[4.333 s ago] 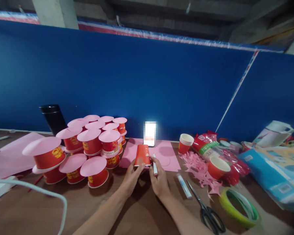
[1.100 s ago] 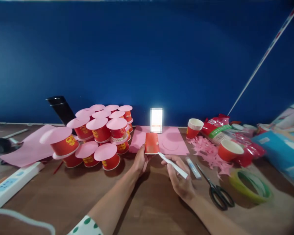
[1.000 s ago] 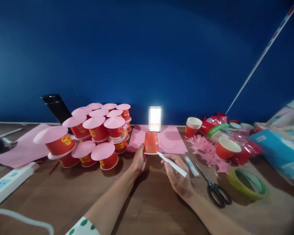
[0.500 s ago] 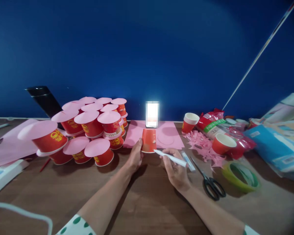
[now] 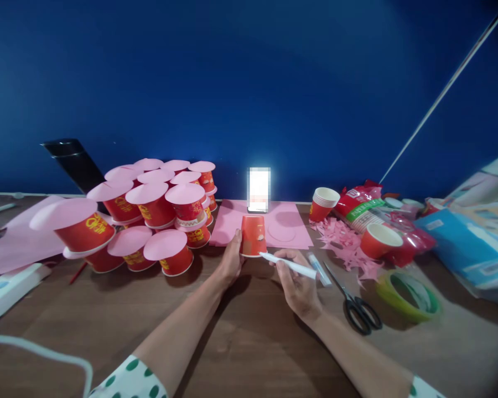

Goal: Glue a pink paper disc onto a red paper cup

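Pen [image 5: 292, 266] — at cup's rim [image 5: 249, 255] (hands [image 5: 301, 293] apart)

Open tabletop [image 5: 236, 342] between forearms [image 5: 186, 326], stacked cups [image 5: 151, 209] blocking left; scissors [image 5: 349, 300] right

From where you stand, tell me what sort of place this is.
Likely a craft table before a blue partition: scissors near pink paper scraps, a white pen held at a red cup, and other cups topped with pink discs.
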Demonstrator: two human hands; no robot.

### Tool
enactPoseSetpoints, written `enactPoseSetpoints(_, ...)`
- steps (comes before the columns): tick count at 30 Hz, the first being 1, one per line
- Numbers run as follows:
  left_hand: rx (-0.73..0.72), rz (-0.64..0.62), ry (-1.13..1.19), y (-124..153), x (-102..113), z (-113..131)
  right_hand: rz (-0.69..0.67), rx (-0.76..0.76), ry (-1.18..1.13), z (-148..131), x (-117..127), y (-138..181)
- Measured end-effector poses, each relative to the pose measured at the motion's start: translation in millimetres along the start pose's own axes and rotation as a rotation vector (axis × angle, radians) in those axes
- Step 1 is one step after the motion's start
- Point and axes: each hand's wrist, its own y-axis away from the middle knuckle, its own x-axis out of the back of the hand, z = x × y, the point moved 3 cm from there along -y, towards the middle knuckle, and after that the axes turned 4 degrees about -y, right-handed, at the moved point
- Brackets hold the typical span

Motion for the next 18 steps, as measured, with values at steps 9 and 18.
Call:
enactPoseSetpoints(9,-0.046,-0.002,-0.079,0.3,0.7,0.7,-0.054,0.018,0.066,-6.6,-2.3,-1.6)
enactPoseSetpoints(18,-0.042,-0.012,-0.093,0.0,2.7,-1.2,-0.071,0.046,0.104,-8.8,-3.3,-2.2)
